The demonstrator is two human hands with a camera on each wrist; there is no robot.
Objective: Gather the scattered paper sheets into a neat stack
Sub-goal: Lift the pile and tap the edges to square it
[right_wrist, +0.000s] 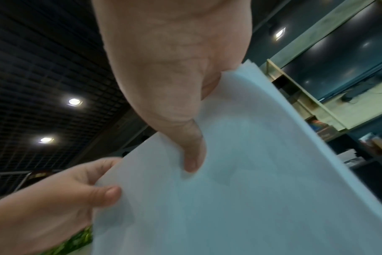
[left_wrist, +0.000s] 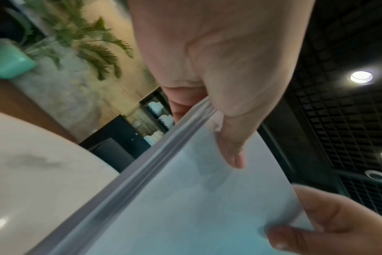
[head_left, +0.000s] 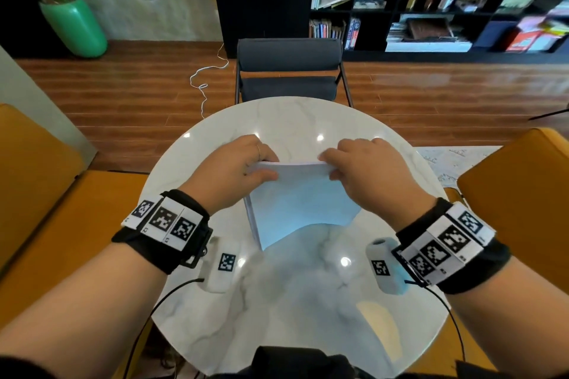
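A bundle of white paper sheets (head_left: 295, 206) stands on edge over the middle of the round marble table (head_left: 308, 301), its lower edge curving down near the surface. My left hand (head_left: 243, 169) pinches the bundle's upper left corner, thumb on the near face. My right hand (head_left: 357, 169) pinches the upper right corner the same way. In the left wrist view the sheets (left_wrist: 196, 198) show several layered edges under my left thumb (left_wrist: 231, 141). In the right wrist view my right thumb (right_wrist: 192, 151) presses the near face of the sheets (right_wrist: 240, 198). The fingers behind the paper are hidden.
A dark chair (head_left: 289, 71) stands at the table's far side. Orange seats (head_left: 46, 194) flank the table on both sides. A green plant pot (head_left: 74, 28) sits far left and a black bookshelf (head_left: 431, 3) lines the back wall. A white cable (head_left: 206, 80) lies on the wooden floor.
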